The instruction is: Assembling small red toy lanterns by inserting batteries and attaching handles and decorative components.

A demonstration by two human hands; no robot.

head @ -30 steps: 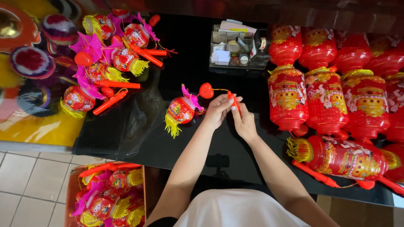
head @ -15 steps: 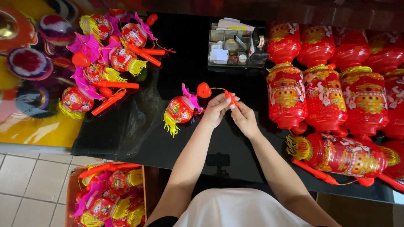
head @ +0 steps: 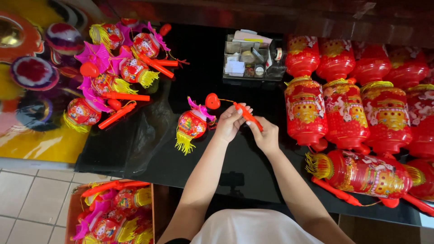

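Hands [head: 248, 126] pinch orange handle stick [head: 247, 116]; small red lantern [head: 192, 125] beside, clear organiser box [head: 253, 58] behind.

A small lantern [head: 192, 125] is red with a printed picture panel, a pink frill on top and a yellow tassel below. Its handle stick [head: 247, 115] is orange-red, ending in a red ball [head: 212, 100]. The table [head: 199, 58] is glossy black. On the right, large lanterns [head: 343, 113] are red with gold bands and white-and-gold pictures. Far left, a pile of small lanterns [head: 117, 72] mixes red, magenta and yellow. The near-left box [head: 113, 212] is brown, holding the same colours.
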